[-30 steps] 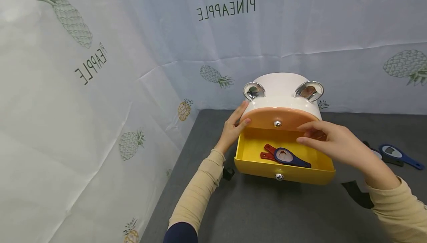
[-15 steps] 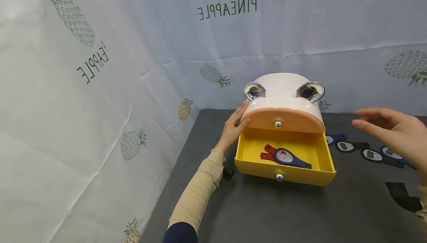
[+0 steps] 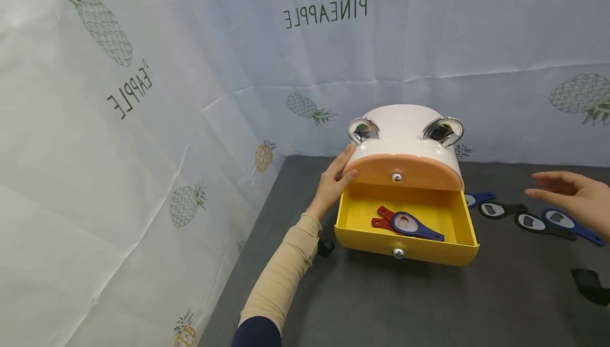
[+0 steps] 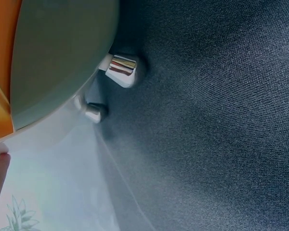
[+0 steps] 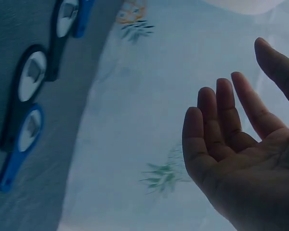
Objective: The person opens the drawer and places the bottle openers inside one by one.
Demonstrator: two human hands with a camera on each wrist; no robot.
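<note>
A white rounded drawer box with chrome eyes and an orange upper drawer stands on the table. Its yellow lower drawer is pulled out. Inside lie a blue bottle opener and red openers, partly overlapping. My left hand rests against the box's left side, thumb on the front edge, fingers extended; in the left wrist view one fingertip touches the white shell. My right hand hovers at the far right, fingers loosely bent and holding nothing, above a blue opener.
Right of the box, several bottle openers lie on the grey table, among them a black one and another black opener. A pineapple-print curtain hangs behind the table and along its left side.
My right hand has moved from over the yellow drawer to the far right, uncovering the openers beside the box. The left hand and drawer stay put.
</note>
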